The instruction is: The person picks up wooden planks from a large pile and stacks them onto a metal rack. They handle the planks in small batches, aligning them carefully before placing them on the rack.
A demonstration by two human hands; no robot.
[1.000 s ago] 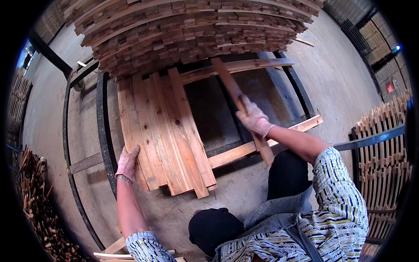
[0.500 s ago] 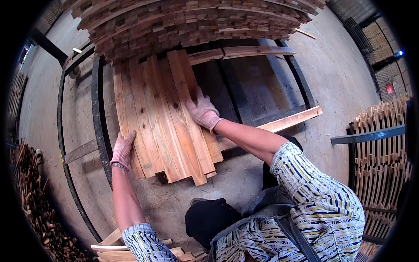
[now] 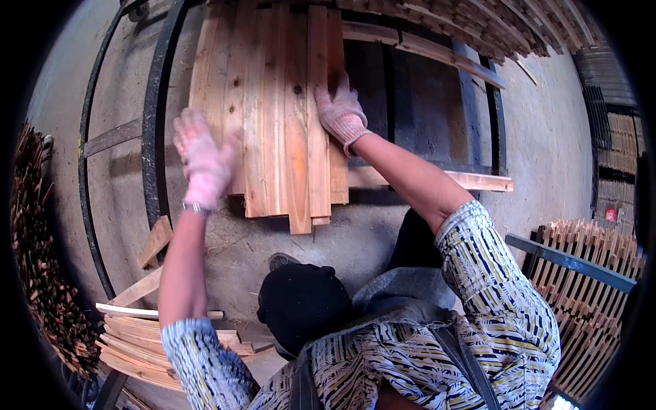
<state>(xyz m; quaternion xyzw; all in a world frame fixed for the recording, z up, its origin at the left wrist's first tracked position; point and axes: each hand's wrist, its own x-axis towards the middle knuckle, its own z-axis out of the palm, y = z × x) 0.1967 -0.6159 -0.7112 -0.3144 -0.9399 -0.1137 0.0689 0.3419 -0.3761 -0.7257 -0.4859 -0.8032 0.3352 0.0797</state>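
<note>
Several long wooden boards (image 3: 275,150) lie side by side in a layer, a few on top of others, their near ends uneven. Over the boards' left edge is my left hand (image 3: 205,160) in a pale pink knit glove, slightly blurred, fingers spread and thumb pointing right. Whether it touches the wood I cannot tell. Against the right side of the layer rests my right hand (image 3: 340,116), gloved alike, its thumb on a raised board and its other fingers stretched forward along the edge. Neither hand is wrapped round a board.
A dark metal frame (image 3: 156,109) runs along the left, with crossbeams of wood (image 3: 478,181) at right. A large timber stack (image 3: 471,24) stands at the far side. Loose boards (image 3: 140,342) lie near lower left; slatted stacks (image 3: 581,273) stand at right.
My left hand has come off the boards' left edge and spread its fingers over them. My right hand stays at the right side. The whole view has shifted, moving the boards upward in it.
</note>
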